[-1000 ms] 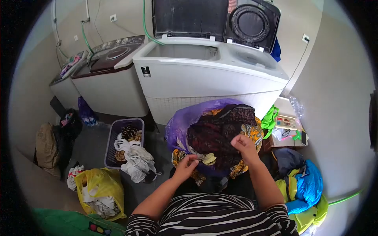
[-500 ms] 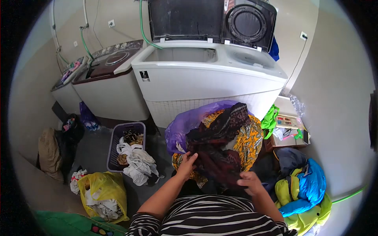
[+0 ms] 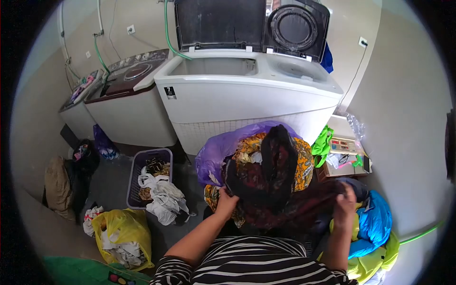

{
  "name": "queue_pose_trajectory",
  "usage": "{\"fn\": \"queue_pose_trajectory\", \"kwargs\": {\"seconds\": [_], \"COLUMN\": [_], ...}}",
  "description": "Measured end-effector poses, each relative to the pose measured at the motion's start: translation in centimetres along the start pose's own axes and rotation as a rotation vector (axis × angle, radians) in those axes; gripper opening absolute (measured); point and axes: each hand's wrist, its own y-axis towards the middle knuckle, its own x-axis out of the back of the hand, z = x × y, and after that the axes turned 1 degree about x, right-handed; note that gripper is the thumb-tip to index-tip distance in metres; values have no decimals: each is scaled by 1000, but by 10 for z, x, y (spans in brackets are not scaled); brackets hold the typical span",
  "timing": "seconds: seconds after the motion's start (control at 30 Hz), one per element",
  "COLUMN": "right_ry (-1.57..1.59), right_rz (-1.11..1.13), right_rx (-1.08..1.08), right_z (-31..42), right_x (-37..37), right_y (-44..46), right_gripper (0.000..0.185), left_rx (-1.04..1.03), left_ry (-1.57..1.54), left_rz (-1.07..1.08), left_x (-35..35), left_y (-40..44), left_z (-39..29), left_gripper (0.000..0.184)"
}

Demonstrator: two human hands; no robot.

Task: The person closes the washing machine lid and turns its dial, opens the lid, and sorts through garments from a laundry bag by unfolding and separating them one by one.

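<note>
"What sort of place is shown?"

"A laundry room: a white twin-tub washing machine (image 3: 251, 102) is flanked by a maroon-topped washer (image 3: 128, 116), and green hoses (image 3: 167, 31) are led to both."

"Can more be pointed to?"

"Laundry (image 3: 304, 161) is heaped in a plastic basket (image 3: 134, 187), a yellow bag (image 3: 143, 223) and a purple bag (image 3: 209, 164). Whether a home or a shop is served cannot be told."
</note>
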Motion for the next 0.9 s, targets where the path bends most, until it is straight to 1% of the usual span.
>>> {"fn": "queue_pose_trajectory", "kwargs": {"seconds": [0.03, 0.1, 0.13, 0.17, 0.27, 0.3, 0.33, 0.37, 0.4, 0.43, 0.47, 0.5, 0.53, 0.6, 0.63, 0.77, 0.8, 0.9], "right_ry": [-1, -27, -25, -56, -151, -179, -206, -208, -204, -200, -123, -45, -49, 11, 9, -336, -339, -219], "right_rz": [1, -31, -35, -19, 28, 25, 21, 12, -126, -263, -346, -427, -435, -419, -426, -268, -271, -208], "right_rx": [3, -154, -153, -204, -362, -316, -269, -267, -65, 137, 168, 200, 200, 251, 254, -35, -42, -92], "right_z": [-9, -25, -33, -42, -59, -55, -47, -38, -27, -14, 8, 26, 32, 40, 37, -5, -9, -20], "right_x": [-4, -19, -18, -15, -9, -9, -11, -9, -5, 1, 6, 13, 23, 42, 51, 86, 88, 79], "right_y": [1, -3, -3, -4, -10, -9, -4, 3, 12, 20, 25, 30, 35, 38, 36, 23, 20, 11], "right_gripper": [50, 36, 36, 33, 23, 21, 19, 19, 20, 20, 21, 22, 22, 20, 20, 20, 20, 22], "left_rx": [-207, -590, -590, -590, -570, -561, -559, -557, -255, -77, 66, 87, 26, -158, -154, 53, 61, -83], "left_ry": [178, 450, 481, 510, 674, 723, 747, 770, 571, 175, -236, -842, -915, -981, -979, -611, -608, -262], "left_rz": [-122, -385, -325, -265, 88, 206, 270, 334, 274, 236, 145, 64, 41, 260, 268, 26, 25, -98], "left_x": [-4, -8, -7, -6, 4, 8, 14, 20, 34, 38, 42, 41, 43, 56, 56, 54, 52, 27], "left_y": [-4, -11, -13, -15, -19, -17, -10, -3, 9, 14, 20, 15, 14, 25, 28, 36, 34, 22], "left_z": [0, -4, -9, -14, -44, -54, -63, -71, -81, -99, -117, -149, -172, -178, -172, -117, -108, -88], "left_gripper": [56, 56, 54, 51, 35, 30, 27, 25, 26, 26, 27, 28, 30, 33, 33, 39, 39, 45]}}
